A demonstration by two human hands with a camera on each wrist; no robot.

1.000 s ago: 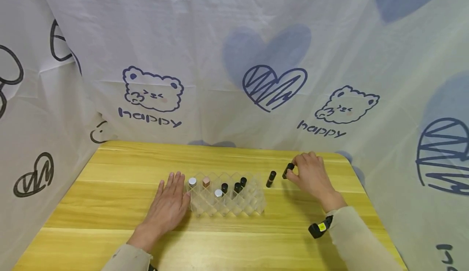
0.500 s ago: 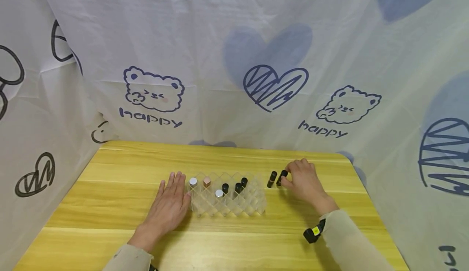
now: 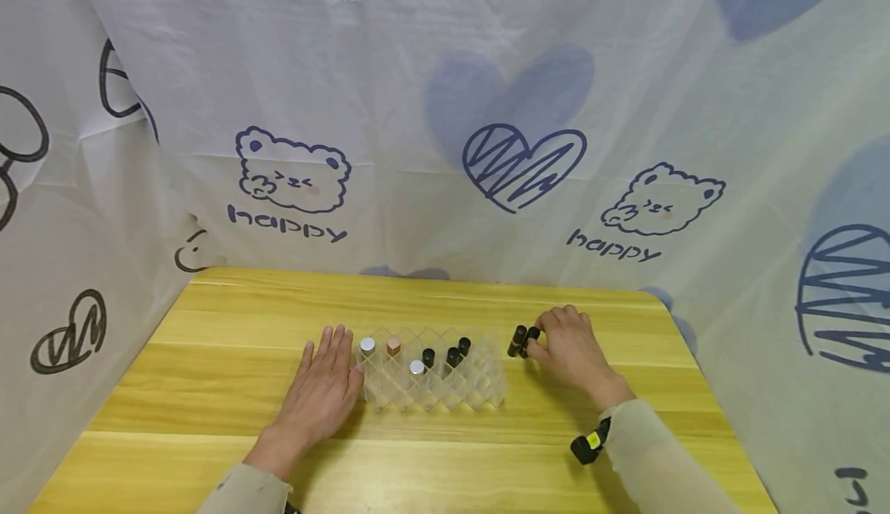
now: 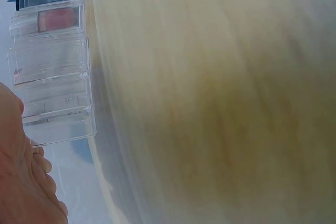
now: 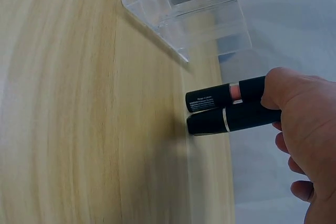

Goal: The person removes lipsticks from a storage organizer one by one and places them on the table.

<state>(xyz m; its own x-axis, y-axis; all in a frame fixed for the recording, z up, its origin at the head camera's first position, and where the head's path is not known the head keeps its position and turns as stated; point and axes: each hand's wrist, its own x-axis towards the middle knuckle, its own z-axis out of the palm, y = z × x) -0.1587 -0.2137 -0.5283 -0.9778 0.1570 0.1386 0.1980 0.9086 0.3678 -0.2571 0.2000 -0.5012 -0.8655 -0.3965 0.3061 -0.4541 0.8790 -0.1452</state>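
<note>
A curtained booth (image 3: 396, 4): heart-printed cloth (image 3: 410, 212) around a table (image 3: 431, 468).

The cloth (image 3: 410, 97) behind the rack (image 3: 487, 386) reads "happy" twice, to the rack's left and right. The loose tube (image 5: 208, 99) nearest the rack bears white print too small to read.

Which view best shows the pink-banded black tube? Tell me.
Right wrist: it shows the black tube close up, with its pink band and white print, though the right hand hides one end. Head shows it small, beside the clear rack; left wrist doesn't show it.
</note>
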